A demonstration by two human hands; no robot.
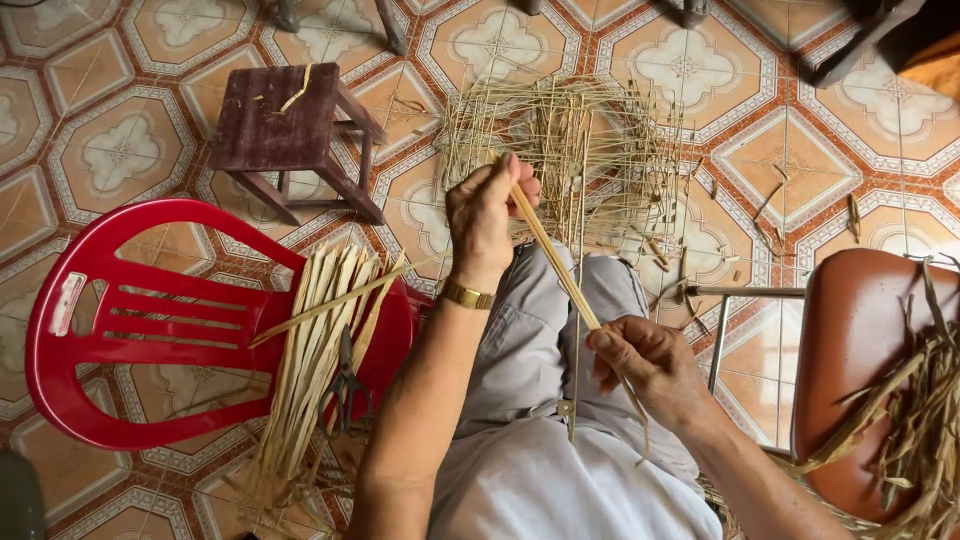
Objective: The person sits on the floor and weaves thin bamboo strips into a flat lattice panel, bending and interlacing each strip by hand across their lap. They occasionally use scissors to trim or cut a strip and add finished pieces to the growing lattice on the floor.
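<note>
While left hand (487, 215) grips strip (555, 262), frame (575, 150) partly hidden.

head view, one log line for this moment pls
left hand: grips strip top | right hand: pinches strip lower | frame: on floor ahead | red chair: holds strips, scissors

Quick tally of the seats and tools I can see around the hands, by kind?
Red plastic chair: 1
Brown wooden stool: 1
Brown padded metal-frame chair: 1
Scissors: 1
Woven strip frame: 1
Total: 5
</note>
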